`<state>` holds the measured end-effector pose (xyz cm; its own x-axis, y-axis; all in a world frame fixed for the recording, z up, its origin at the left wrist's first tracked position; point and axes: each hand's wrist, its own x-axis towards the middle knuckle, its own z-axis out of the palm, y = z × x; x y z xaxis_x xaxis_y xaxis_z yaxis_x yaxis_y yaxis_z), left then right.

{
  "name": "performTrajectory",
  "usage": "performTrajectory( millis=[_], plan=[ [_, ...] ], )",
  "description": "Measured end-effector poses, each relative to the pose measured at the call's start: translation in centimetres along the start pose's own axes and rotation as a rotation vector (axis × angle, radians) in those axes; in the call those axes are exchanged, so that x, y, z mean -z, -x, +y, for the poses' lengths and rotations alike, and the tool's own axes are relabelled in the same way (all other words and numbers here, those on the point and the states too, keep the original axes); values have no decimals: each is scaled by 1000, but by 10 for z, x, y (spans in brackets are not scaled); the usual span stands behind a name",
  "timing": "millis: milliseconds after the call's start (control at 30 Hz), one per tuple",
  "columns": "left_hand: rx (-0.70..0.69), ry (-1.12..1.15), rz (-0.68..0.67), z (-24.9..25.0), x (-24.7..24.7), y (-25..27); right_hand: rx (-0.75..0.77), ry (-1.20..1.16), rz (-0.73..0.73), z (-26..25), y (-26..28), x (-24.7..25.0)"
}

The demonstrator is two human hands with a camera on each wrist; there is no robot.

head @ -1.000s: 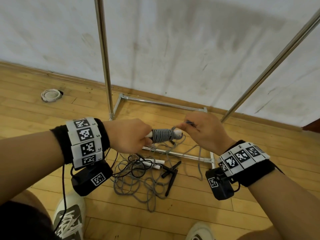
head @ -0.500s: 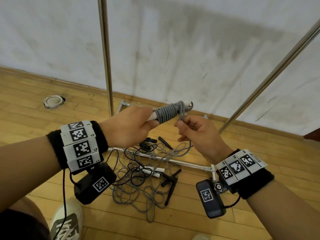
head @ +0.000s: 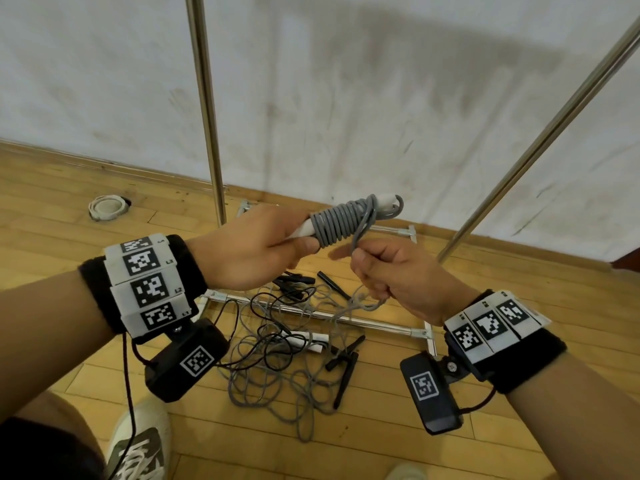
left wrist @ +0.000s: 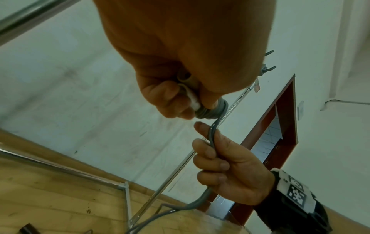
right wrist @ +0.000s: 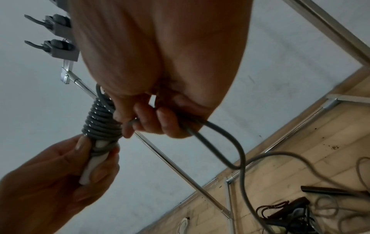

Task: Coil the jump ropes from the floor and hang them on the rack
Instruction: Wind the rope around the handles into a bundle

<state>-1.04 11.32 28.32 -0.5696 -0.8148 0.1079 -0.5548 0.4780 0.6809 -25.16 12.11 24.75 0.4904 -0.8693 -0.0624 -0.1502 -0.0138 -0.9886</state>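
While the left hand point(head: 252, 252) grips the white handle point(head: 306, 232), long axis rising toward upper right, the right hand point(head: 398, 275) clasps grey rope point(head: 341, 221), apparently mid-wrap.

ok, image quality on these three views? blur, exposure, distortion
Head: evenly lit, sharp on the grey rope coil, rack poles splay from wide-angle distortion. Left wrist: left hand fills the top, soft and shaded. Right wrist: dim, grainy, right hand backlit, trailing rope slightly motion-blurred.
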Motion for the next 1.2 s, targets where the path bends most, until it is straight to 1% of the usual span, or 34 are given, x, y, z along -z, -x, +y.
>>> performTrajectory(
  millis=[67,133,167,233,300,367,500,600,700,800,933,1000,1100,1167,1200],
  plan=[
    [-13,-17,-34,0,0,1,-33,63,-19,-1,2,1],
    [-10,-20,-52,-1,-1,2,-65,43,-44,-2,5,2],
    [-8,-12,-59,-1,-1,2,-70,14,-43,-1,6,3],
    [-1,6,-51,0,0,1,-46,-24,6,0,7,4],
    [9,8,0,-1,1,0,-13,-37,86,1,6,5],
    [18,-49,72,-2,3,-3,18,-52,163,4,4,5],
    [98,-148,142,-10,2,-10,86,-74,244,9,-3,2],
    [186,-154,170,-14,2,-14,98,-113,216,14,-6,0],
    [219,-144,173,-14,3,-17,94,-155,151,15,-6,0],
    [182,-101,137,-10,2,-15,82,-153,110,15,-3,2],
    [77,82,52,-1,0,-12,37,-35,102,12,-2,2],
    [21,180,-1,3,0,-9,48,11,75,11,-2,0],
    [-49,307,-95,9,3,-5,27,207,15,9,-3,-2],
    [-69,314,-162,9,5,-2,-11,324,-15,9,-3,-1],
    [-57,293,-197,9,5,-1,-14,385,-3,9,-4,0]
  ],
)
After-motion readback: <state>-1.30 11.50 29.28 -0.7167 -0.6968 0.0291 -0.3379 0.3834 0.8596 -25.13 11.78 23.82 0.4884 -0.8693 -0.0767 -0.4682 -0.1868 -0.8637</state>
